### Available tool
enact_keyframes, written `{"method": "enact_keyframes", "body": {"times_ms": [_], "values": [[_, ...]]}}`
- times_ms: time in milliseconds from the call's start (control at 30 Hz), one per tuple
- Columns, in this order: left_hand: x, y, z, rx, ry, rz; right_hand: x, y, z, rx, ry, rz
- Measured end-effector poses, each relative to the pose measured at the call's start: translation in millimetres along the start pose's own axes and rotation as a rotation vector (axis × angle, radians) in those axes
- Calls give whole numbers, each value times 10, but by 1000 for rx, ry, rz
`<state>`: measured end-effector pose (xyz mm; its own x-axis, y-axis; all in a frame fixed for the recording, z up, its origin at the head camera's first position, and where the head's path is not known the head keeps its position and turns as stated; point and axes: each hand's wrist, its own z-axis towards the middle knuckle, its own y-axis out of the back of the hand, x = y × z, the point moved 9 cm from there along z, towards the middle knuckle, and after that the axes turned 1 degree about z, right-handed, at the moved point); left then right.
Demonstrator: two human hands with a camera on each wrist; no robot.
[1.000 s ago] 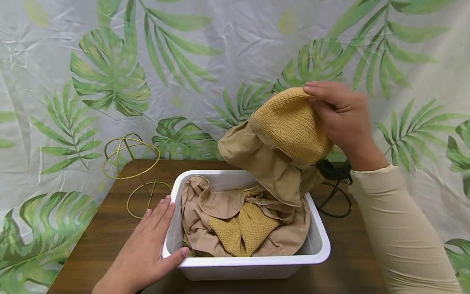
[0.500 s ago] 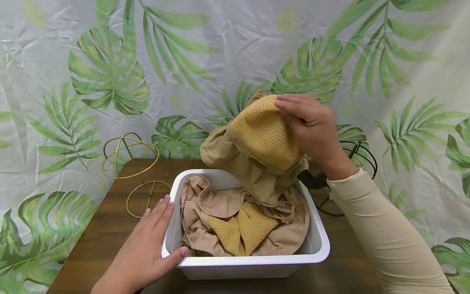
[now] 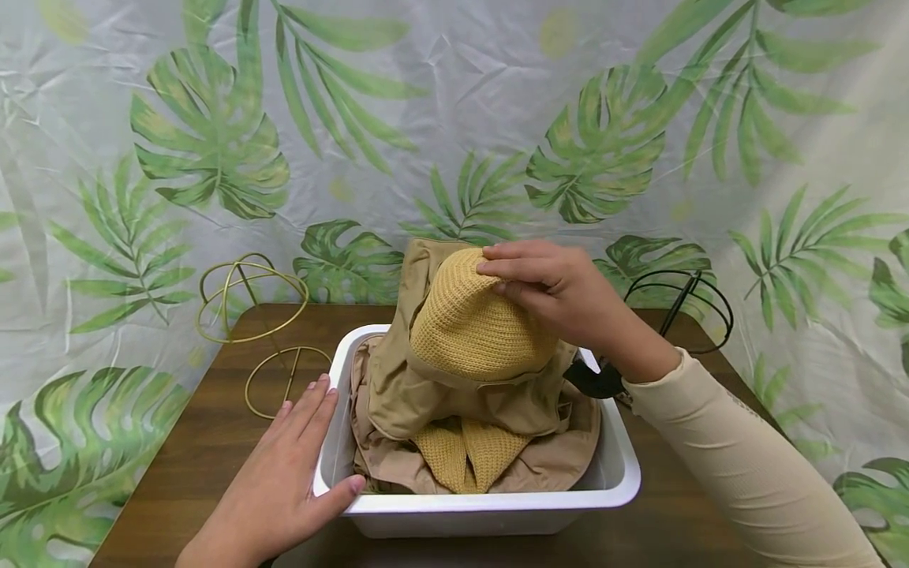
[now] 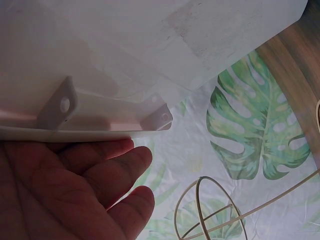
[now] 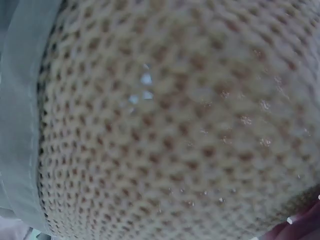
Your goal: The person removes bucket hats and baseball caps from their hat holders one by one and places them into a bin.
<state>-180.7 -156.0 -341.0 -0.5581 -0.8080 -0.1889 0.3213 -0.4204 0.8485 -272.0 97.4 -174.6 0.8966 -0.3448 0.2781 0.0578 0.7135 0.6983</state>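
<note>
My right hand (image 3: 568, 296) pinches the top of a sun hat (image 3: 472, 331) with a yellow knitted crown and a tan fabric brim. The hat is over the white plastic bin (image 3: 483, 502), its brim overlapping a second hat (image 3: 561, 461) of beige cloth and yellow knit lying inside. In the right wrist view the knitted crown (image 5: 165, 125) fills nearly the whole picture. My left hand (image 3: 277, 473) rests with straight fingers along the bin's left rim, thumb over the front corner. From below, the left wrist view has those fingers (image 4: 120, 170) against the rim's underside.
A gold wire stand (image 3: 252, 304) is at the left on the wooden table (image 3: 206, 426). Behind my right hand, at the right, is a black wire stand (image 3: 724, 315). A leaf-printed sheet (image 3: 454, 95) hangs at the back.
My right hand has brought the hat left and down, from the bin's right side to over its middle, covering part of the hat inside. The left hand has stayed put.
</note>
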Motion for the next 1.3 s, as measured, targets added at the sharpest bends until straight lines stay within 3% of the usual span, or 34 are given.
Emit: {"method": "enact_keyframes", "body": {"times_ms": [300,467,633,700,1000,1167,1300], "values": [[-4,7,7,-5,-7,10,-21,-61,-89,206,-47,108],[2,4,4,-3,-5,4,-122,-82,-107,217,-53,254],[7,-12,-6,4,4,1,-269,-132,-128,243,-128,452],[6,-14,-7,5,6,-1,-313,-161,-132,271,-159,485],[-9,8,12,3,-3,-2,-318,-326,-197,447,-206,437],[-8,13,15,4,-3,-4,-350,-381,-259,535,-224,288],[-2,10,13,10,3,-4,-322,-460,-312,599,-196,242]]}}
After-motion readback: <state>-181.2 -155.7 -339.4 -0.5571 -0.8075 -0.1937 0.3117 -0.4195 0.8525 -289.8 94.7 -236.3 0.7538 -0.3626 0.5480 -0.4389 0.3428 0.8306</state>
